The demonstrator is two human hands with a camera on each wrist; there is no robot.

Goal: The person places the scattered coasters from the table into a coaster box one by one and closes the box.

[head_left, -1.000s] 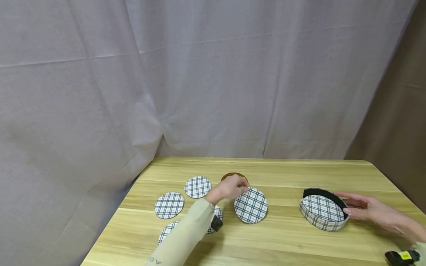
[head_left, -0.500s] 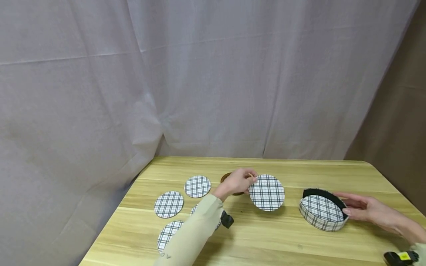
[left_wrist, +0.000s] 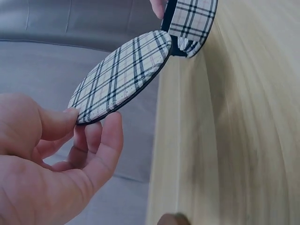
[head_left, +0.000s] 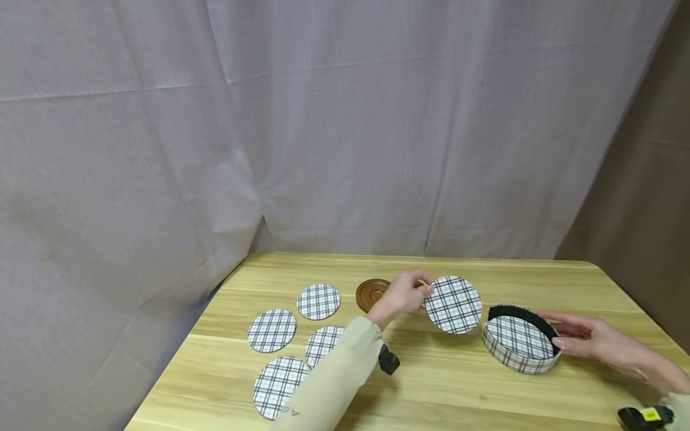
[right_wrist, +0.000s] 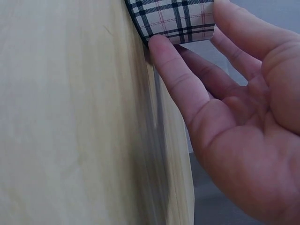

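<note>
My left hand [head_left: 401, 294] pinches a round plaid coaster [head_left: 454, 305] by its edge, thumb on the patterned face and fingers on the dark underside. The coaster hangs tilted over the table, just left of the round plaid coaster holder [head_left: 518, 361]. In the left wrist view the held coaster [left_wrist: 123, 77] overlaps the holder's edge. My right hand [head_left: 604, 344] holds the holder by its right side. A fingertip meets the plaid wall [right_wrist: 173, 21] in the right wrist view. Inside the holder, which has a black lining, lies a plaid coaster [head_left: 518, 335].
On the left of the wooden table [head_left: 458, 395] several more plaid coasters lie flat, among them a far one [head_left: 318, 301] and a near one [head_left: 277, 383]. A brown round wooden dish [head_left: 371, 293] sits behind my left wrist. A grey curtain [head_left: 345, 149] hangs behind the table.
My left hand has lifted the coaster and carried it right toward the holder, uncovering the brown dish and more of the coasters on the left. The right hand stays at the holder.
</note>
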